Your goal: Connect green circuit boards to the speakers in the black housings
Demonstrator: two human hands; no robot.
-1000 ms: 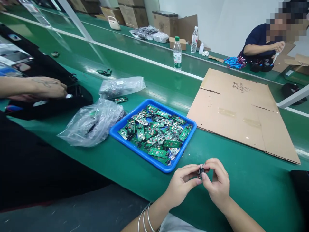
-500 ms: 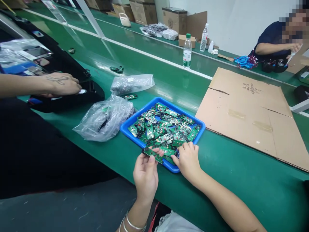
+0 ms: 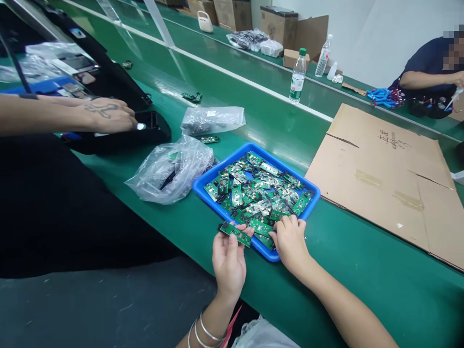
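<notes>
A green circuit board (image 3: 235, 234) is pinched between the thumb and fingers of my left hand (image 3: 230, 261), at the near left rim of a blue tray (image 3: 314, 193). Several similar boards (image 3: 257, 208) lie jumbled inside the tray. My right hand (image 3: 292, 241) is over the tray's near right corner, fingers curled down among the boards there. Its fingertips are partly hidden, so what they touch or hold cannot be made out.
Left of the tray lie a clear plastic bag (image 3: 174, 169) and a wrapped pack (image 3: 213, 121). Another person's hand (image 3: 108, 115) reaches into a black case (image 3: 163, 133). Flattened cardboard (image 3: 391, 179) lies right; a bottle (image 3: 297, 79) stands behind. Someone sits at the far right.
The whole view has shifted, so the scene appears further right. My left hand still holds the board, now turned slightly more face up. My right hand remains at the tray's corner.
</notes>
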